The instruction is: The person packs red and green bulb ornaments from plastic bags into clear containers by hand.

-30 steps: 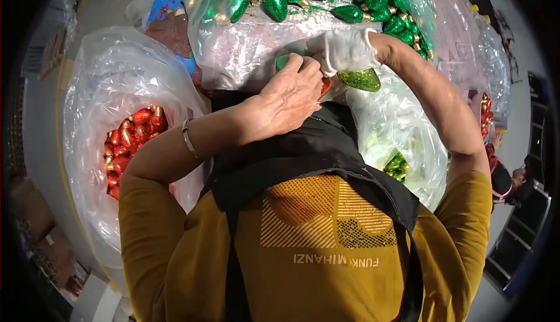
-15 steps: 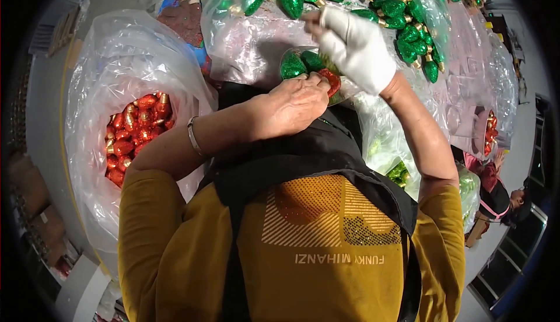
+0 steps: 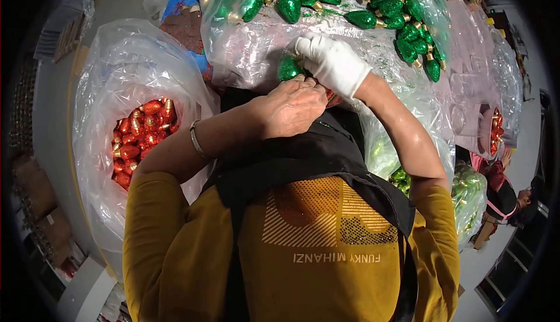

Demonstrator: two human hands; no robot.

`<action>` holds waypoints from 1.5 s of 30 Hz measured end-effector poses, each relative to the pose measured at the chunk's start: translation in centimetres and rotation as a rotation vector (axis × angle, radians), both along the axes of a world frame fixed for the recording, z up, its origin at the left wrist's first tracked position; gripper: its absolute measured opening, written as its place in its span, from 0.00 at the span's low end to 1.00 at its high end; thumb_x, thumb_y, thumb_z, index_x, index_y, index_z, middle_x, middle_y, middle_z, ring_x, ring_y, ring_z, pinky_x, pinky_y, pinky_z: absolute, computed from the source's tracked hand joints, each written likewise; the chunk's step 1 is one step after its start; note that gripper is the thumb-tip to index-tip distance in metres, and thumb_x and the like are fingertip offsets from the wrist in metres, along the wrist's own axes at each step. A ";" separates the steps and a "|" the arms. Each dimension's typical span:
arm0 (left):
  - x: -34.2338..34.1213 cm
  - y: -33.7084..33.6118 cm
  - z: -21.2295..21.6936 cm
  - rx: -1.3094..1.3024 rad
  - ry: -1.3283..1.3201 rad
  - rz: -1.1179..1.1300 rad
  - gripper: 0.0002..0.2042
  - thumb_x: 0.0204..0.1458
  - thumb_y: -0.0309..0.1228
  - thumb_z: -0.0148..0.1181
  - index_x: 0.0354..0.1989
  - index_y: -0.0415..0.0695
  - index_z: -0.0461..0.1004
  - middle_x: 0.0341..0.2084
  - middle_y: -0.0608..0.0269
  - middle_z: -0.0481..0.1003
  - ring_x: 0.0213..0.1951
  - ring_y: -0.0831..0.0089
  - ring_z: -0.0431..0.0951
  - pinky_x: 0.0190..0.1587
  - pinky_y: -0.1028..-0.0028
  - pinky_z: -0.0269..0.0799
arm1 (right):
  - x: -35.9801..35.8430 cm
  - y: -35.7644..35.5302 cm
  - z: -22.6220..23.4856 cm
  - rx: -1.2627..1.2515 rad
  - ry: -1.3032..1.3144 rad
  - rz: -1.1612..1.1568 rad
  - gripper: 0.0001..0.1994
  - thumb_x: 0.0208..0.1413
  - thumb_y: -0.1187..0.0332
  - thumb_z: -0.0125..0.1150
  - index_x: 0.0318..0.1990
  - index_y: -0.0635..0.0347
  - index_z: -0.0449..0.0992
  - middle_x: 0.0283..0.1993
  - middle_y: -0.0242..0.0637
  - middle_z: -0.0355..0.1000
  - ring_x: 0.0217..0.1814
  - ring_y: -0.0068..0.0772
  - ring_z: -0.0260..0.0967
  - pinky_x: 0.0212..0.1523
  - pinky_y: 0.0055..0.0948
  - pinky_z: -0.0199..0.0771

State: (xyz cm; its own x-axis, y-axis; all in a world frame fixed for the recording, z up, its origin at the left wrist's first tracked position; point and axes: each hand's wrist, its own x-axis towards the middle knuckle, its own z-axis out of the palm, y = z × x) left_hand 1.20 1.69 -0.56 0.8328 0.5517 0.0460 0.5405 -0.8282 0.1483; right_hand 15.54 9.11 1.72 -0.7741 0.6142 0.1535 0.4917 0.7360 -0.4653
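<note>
My bare left hand (image 3: 296,107) is closed round a small cluster of glittery bulb-shaped ornaments in front of the black apron. A green bulb ornament (image 3: 289,68) sticks out past its fingers, and a sliver of a red one (image 3: 333,97) shows beside the hand. Over the cluster is my right hand (image 3: 332,65) in a white glove, its fingers bent and pressed together on top of the ornaments. What those gloved fingertips hold, if anything, is hidden. Just beyond, several loose green bulb ornaments (image 3: 363,18) with gold caps lie on the plastic-covered table (image 3: 245,59).
To the left stands a clear plastic bag (image 3: 99,118) holding red bulb ornaments (image 3: 140,135). Another clear bag (image 3: 382,129) with lighter green pieces is by my right forearm. At the far right a person (image 3: 501,188) sits near a small container of red ornaments (image 3: 496,132).
My gloved right hand has come down and left from above the table onto the cluster, now covering most of it. My left hand has stayed in place round the ornaments.
</note>
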 end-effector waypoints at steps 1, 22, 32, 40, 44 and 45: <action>0.1 0.0 0.4 -0.031 0.045 0.017 0.09 0.50 0.32 0.51 0.34 0.39 0.69 0.32 0.60 0.70 0.40 0.69 0.70 0.48 0.73 0.63 | 0.4 0.0 0.4 0.002 0.001 -0.010 0.11 0.47 0.74 0.55 0.40 0.60 0.70 0.37 0.47 0.71 0.39 0.51 0.71 0.40 0.37 0.73; -0.4 5.4 1.1 -0.277 -0.062 -0.142 0.09 0.53 0.32 0.50 0.33 0.40 0.74 0.34 0.51 0.75 0.37 0.56 0.75 0.45 0.61 0.67 | -0.3 2.3 -1.4 0.155 -0.298 -0.299 0.09 0.43 0.75 0.57 0.34 0.67 0.77 0.38 0.55 0.73 0.39 0.53 0.74 0.36 0.41 0.76; -2.5 8.6 3.3 -0.267 -0.018 -0.208 0.15 0.52 0.35 0.53 0.44 0.40 0.72 0.40 0.52 0.73 0.44 0.55 0.72 0.46 0.62 0.66 | 0.3 2.0 0.5 -0.091 -0.371 -0.243 0.08 0.47 0.72 0.55 0.30 0.63 0.80 0.38 0.54 0.75 0.36 0.50 0.75 0.34 0.39 0.75; 0.1 8.6 2.6 -0.317 -0.026 0.147 0.34 0.38 0.38 0.68 0.57 0.41 0.65 0.48 0.49 0.67 0.48 0.52 0.70 0.51 0.66 0.66 | 9.6 -6.0 2.7 0.211 0.283 -0.534 0.09 0.53 0.70 0.57 0.42 0.60 0.75 0.39 0.45 0.73 0.39 0.41 0.74 0.39 0.33 0.73; 1.8 10.1 2.7 -0.289 0.065 0.067 0.43 0.30 0.39 0.73 0.60 0.44 0.63 0.48 0.45 0.65 0.49 0.51 0.69 0.52 0.64 0.66 | 21.0 -13.5 -0.4 -0.198 0.109 -1.135 0.10 0.52 0.69 0.60 0.41 0.61 0.75 0.37 0.43 0.75 0.38 0.34 0.75 0.39 0.29 0.73; 2.0 10.3 2.8 -0.323 0.085 0.094 0.43 0.28 0.39 0.73 0.60 0.44 0.64 0.48 0.43 0.65 0.50 0.51 0.69 0.52 0.63 0.66 | 23.6 -16.3 -1.6 -0.367 -0.023 -1.280 0.09 0.52 0.69 0.60 0.40 0.61 0.76 0.37 0.44 0.76 0.38 0.36 0.75 0.39 0.31 0.74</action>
